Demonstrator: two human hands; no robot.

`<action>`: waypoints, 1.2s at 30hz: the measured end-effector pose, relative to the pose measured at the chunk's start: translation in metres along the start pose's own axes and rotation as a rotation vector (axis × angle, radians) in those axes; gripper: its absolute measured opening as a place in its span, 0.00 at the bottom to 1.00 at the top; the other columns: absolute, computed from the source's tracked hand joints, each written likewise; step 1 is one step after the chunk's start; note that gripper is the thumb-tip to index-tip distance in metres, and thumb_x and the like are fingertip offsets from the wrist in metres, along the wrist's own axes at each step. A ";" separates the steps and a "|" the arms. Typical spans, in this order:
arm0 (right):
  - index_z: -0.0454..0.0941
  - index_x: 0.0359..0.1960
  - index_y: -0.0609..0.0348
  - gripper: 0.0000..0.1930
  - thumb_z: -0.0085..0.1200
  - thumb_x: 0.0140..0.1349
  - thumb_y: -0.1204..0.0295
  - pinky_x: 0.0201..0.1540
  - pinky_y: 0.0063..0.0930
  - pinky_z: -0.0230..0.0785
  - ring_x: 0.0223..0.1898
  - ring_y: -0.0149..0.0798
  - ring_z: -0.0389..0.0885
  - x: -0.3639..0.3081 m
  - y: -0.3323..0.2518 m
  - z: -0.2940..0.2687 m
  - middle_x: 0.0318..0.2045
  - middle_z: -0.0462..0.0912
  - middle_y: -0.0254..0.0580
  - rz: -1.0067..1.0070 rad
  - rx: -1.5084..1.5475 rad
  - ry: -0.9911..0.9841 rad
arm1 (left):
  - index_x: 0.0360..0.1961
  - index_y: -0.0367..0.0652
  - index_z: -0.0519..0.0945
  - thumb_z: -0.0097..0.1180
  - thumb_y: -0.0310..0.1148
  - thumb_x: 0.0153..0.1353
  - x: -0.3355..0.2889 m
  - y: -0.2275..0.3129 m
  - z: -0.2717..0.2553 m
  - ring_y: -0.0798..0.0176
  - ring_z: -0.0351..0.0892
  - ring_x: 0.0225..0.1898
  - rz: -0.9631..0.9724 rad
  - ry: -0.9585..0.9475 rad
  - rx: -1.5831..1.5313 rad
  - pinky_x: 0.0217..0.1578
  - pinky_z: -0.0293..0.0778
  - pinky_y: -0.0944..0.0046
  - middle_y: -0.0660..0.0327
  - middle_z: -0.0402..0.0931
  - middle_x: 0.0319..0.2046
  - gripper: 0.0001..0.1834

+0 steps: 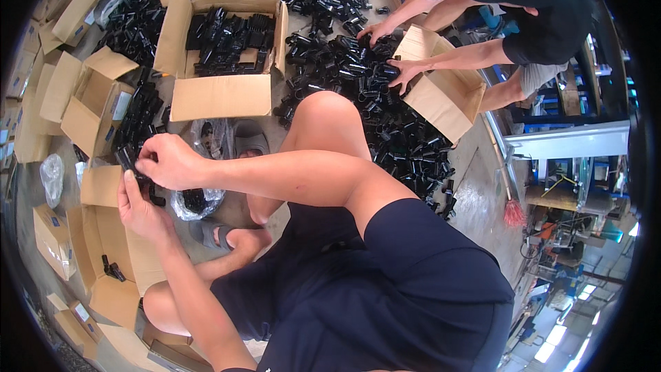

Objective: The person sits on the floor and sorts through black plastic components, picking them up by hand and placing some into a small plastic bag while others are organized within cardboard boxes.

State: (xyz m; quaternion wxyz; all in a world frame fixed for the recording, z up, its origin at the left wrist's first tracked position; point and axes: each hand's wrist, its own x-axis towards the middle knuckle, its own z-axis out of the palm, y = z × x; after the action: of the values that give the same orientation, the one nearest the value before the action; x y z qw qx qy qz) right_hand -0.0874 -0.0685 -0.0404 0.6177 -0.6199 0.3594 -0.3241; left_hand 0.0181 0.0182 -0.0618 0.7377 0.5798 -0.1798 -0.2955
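My right hand (173,162) reaches across to the left, its fingers curled in a pinch at a black plastic tubular part (127,157). Just below it, my left hand (142,208) grips the same part from underneath, thumb and fingers around its lower end. Fingers partly hide the part. Close under my left hand stands an open cardboard box (105,234), with a few black parts (113,269) lying on its bottom. Beside my hands, a clear plastic bag (200,203) with black parts in it lies near my feet.
A large open box (222,100) full of black parts stands ahead. A heap of loose black parts (330,69) covers the floor. At the right, a co-worker's hands (407,73) reach into the heap beside a tilted box (447,100). A red broom (513,213) lies farther right.
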 end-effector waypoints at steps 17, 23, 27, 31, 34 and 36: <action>0.81 0.35 0.68 0.10 0.57 0.62 0.70 0.39 0.39 0.76 0.36 0.44 0.85 0.006 0.001 -0.002 0.30 0.85 0.53 0.126 0.023 -0.027 | 0.42 0.35 0.82 0.57 0.31 0.70 -0.006 0.010 0.018 0.68 0.81 0.36 0.035 -0.010 0.007 0.38 0.79 0.67 0.58 0.83 0.38 0.09; 0.79 0.36 0.68 0.09 0.57 0.60 0.72 0.41 0.39 0.76 0.37 0.44 0.84 0.004 0.007 0.006 0.32 0.85 0.52 0.063 0.073 -0.019 | 0.43 0.36 0.82 0.57 0.33 0.70 -0.010 0.012 0.012 0.66 0.81 0.39 0.009 -0.011 0.035 0.42 0.79 0.66 0.58 0.83 0.39 0.10; 0.79 0.34 0.68 0.10 0.56 0.60 0.71 0.41 0.41 0.76 0.37 0.47 0.85 0.003 0.001 0.004 0.31 0.84 0.55 0.098 0.087 -0.027 | 0.45 0.33 0.81 0.57 0.31 0.70 -0.011 0.014 0.013 0.64 0.82 0.38 0.060 0.002 0.065 0.40 0.80 0.65 0.55 0.82 0.40 0.11; 0.78 0.35 0.68 0.10 0.55 0.63 0.70 0.40 0.40 0.75 0.37 0.45 0.84 0.002 0.005 0.003 0.31 0.84 0.52 0.056 0.066 -0.026 | 0.46 0.32 0.80 0.57 0.30 0.70 -0.008 0.010 0.010 0.64 0.82 0.37 0.048 -0.005 0.080 0.39 0.81 0.65 0.55 0.82 0.40 0.11; 0.78 0.35 0.68 0.10 0.55 0.63 0.70 0.40 0.39 0.75 0.36 0.44 0.84 0.003 -0.001 0.003 0.32 0.85 0.51 0.114 0.103 -0.007 | 0.43 0.37 0.81 0.58 0.33 0.70 -0.008 0.010 0.010 0.68 0.80 0.38 0.037 -0.015 0.057 0.40 0.78 0.66 0.60 0.81 0.38 0.09; 0.78 0.35 0.68 0.10 0.55 0.64 0.71 0.39 0.38 0.75 0.35 0.42 0.84 0.001 0.000 0.003 0.31 0.84 0.50 0.071 0.167 -0.007 | 0.42 0.37 0.81 0.58 0.32 0.70 -0.007 0.011 0.011 0.67 0.81 0.37 0.051 -0.016 0.044 0.39 0.79 0.66 0.59 0.81 0.37 0.09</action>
State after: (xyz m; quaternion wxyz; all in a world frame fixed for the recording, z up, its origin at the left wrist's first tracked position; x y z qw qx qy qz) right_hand -0.0846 -0.0674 -0.0404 0.6797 -0.5541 0.3505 -0.3288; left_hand 0.0085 0.0160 -0.0477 0.7306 0.5889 -0.2067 -0.2771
